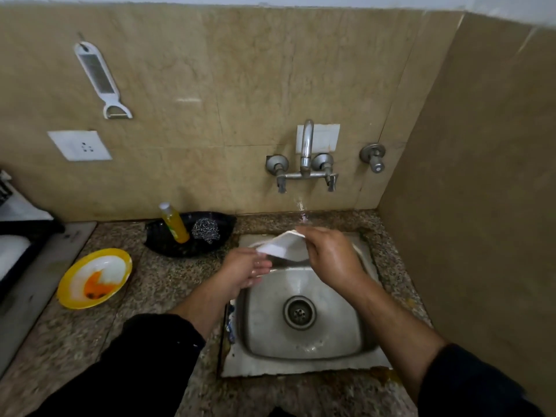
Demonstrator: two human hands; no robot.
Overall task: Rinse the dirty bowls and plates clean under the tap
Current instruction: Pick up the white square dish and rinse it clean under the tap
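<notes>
Fingers of right hand (331, 257) grip white dish (282, 247) under running tap (307, 145); left hand (243, 272) fingers lie straight beneath.

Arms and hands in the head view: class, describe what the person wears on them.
Black long sleeves on both arms, the left sleeve and right sleeve pushed up, leaving the forearms bare. The left hand and right hand wear no gloves; no watch shows.
</notes>
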